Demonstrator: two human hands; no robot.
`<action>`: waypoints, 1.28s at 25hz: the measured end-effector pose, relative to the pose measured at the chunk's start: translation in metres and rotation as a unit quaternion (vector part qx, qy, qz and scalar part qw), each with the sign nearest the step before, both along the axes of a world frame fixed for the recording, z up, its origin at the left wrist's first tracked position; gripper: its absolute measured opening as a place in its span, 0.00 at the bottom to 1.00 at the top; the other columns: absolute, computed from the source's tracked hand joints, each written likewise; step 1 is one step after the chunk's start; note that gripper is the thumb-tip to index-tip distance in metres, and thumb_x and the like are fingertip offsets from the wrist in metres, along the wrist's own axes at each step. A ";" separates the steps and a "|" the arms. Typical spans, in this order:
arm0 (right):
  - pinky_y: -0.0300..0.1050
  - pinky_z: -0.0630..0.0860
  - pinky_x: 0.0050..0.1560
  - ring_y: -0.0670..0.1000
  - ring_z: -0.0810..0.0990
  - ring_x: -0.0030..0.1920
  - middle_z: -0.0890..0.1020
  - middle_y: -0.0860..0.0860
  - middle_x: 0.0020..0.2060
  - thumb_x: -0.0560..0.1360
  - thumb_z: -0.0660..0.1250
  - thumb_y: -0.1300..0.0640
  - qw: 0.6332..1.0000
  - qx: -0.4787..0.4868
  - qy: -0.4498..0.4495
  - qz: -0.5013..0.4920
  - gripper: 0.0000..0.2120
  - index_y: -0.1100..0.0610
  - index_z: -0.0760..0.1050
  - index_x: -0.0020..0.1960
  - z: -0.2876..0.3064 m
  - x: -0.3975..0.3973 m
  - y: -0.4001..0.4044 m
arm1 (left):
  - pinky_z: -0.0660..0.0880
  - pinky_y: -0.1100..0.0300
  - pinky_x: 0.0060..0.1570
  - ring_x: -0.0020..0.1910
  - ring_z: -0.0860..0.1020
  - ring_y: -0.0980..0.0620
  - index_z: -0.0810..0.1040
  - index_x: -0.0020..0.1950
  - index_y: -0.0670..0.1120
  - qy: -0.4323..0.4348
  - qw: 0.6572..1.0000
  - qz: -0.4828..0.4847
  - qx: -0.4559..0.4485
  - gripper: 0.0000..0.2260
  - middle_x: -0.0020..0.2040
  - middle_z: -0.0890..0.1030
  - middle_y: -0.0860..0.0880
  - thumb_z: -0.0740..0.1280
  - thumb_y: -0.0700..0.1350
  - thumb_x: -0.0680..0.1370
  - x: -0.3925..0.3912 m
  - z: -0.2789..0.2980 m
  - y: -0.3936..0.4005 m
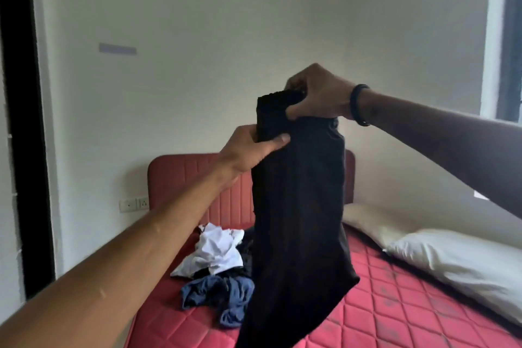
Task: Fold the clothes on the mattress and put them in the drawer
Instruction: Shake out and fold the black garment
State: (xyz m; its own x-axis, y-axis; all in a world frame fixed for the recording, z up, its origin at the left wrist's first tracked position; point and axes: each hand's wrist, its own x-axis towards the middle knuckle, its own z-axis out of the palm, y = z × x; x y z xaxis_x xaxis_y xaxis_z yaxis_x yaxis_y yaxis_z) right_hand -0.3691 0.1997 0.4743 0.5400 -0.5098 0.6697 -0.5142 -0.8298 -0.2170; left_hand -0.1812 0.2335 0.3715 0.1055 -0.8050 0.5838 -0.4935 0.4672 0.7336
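A long black garment [299, 220] hangs in the air in front of me, over the red quilted mattress [395, 305]. My right hand [319, 96] grips its top edge, fingers curled round the cloth. My left hand [251, 150] pinches the garment's left side a little lower, thumb on the front. A heap of clothes lies on the mattress behind the garment: a white piece [217, 248] on top and a blue piece [223, 297] nearer me. No drawer is in view.
Two white pillows [452, 260] lie along the right side of the mattress by the wall. A red padded headboard [197, 186] stands against the far wall. A dark door frame [25, 121] is at the left and a window [508, 37] at the right.
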 end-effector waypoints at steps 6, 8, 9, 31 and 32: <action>0.43 0.80 0.35 0.50 0.84 0.41 0.86 0.49 0.40 0.67 0.82 0.62 0.982 0.189 0.015 0.002 0.14 0.55 0.82 0.49 0.014 -0.022 0.006 | 0.64 0.66 0.27 0.28 0.71 0.57 0.72 0.31 0.48 -0.035 0.981 0.146 -0.126 0.18 0.28 0.72 0.56 0.74 0.47 0.78 0.006 0.087 0.015; 0.44 0.79 0.39 0.53 0.82 0.41 0.83 0.53 0.39 0.66 0.81 0.65 0.974 0.181 -0.134 -0.032 0.12 0.59 0.82 0.46 0.047 -0.026 0.000 | 0.67 0.65 0.32 0.35 0.77 0.54 0.76 0.35 0.50 -0.114 0.969 0.172 -0.136 0.14 0.32 0.76 0.55 0.73 0.49 0.79 0.009 0.127 0.029; 0.45 0.79 0.41 0.55 0.81 0.42 0.82 0.55 0.40 0.66 0.80 0.65 0.964 0.162 -0.206 -0.052 0.12 0.62 0.82 0.48 0.076 -0.027 0.000 | 0.69 0.63 0.36 0.40 0.79 0.50 0.79 0.41 0.49 -0.161 0.957 0.190 -0.147 0.10 0.36 0.79 0.54 0.72 0.50 0.79 0.011 0.153 0.036; 0.55 0.77 0.49 0.63 0.81 0.52 0.82 0.57 0.48 0.75 0.59 0.61 0.766 -0.208 -0.603 0.081 0.19 0.58 0.66 0.66 0.231 0.060 0.115 | 0.76 0.57 0.49 0.56 0.82 0.41 0.74 0.68 0.42 0.039 0.893 0.285 -0.347 0.16 0.59 0.83 0.40 0.61 0.40 0.81 -0.027 0.332 0.138; 0.54 0.76 0.58 0.62 0.80 0.60 0.81 0.58 0.59 0.78 0.59 0.59 0.759 -0.281 -0.580 0.093 0.23 0.57 0.63 0.72 0.225 0.060 0.121 | 0.71 0.63 0.53 0.60 0.78 0.43 0.72 0.71 0.43 -0.044 0.849 0.279 -0.447 0.18 0.62 0.81 0.40 0.62 0.39 0.80 -0.034 0.319 0.142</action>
State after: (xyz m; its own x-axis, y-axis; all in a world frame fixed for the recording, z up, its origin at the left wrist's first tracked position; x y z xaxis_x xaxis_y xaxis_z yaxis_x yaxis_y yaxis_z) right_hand -0.3096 0.3211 0.6992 -0.5520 0.0448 0.8327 -0.1097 -0.9938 -0.0192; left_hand -0.2152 0.3754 0.6910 0.2489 0.1238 0.9606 -0.8555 0.4931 0.1581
